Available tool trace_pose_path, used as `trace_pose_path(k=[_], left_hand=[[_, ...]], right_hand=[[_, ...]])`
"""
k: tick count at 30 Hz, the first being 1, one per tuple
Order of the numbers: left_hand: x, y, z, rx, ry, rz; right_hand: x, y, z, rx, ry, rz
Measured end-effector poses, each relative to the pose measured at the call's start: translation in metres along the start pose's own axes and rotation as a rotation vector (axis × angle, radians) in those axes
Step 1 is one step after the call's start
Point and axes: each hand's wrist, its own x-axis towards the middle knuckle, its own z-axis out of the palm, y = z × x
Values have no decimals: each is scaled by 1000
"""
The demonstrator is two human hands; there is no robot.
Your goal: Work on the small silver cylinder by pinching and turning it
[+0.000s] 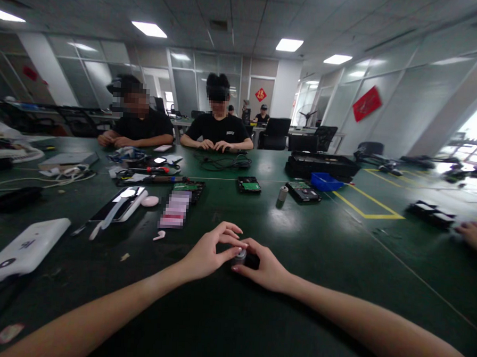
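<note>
A small silvery metal cylinder (239, 257) stands upright on the dark green table between my hands. Its kind cannot be made out. My right hand (266, 265) curls around it, thumb at the near side and forefinger at the top. From the left, my left hand (210, 251) reaches over, with its thumb tip at the cylinder's upper end and its other fingers stretched above. A similar cylinder (281, 195) stands farther back, beside a hard drive (304, 191). Another hard drive with a green circuit board (249, 185) lies to its left.
At left lie a phone (175, 210), a pink earbud (159, 235), its round case (150, 201) and a white device (24, 252). A blue bin (325, 182) and a black case (323, 165) sit at back right. Two people sit opposite; another person's hand (475, 236) shows at right.
</note>
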Motion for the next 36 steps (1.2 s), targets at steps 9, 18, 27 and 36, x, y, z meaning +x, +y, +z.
trace_pose_path(k=[9, 18, 27, 36], left_hand=[[0, 2, 6, 46, 134, -3], [7, -62, -44, 441, 406, -221], [4, -70, -39, 442, 356, -219], [1, 5, 4, -16, 152, 23]], right_hand=[[0, -1, 1, 44, -4, 13], [0, -8, -3, 52, -20, 31], [0, -9, -3, 43, -30, 63], [0, 0, 1, 43, 0, 16]])
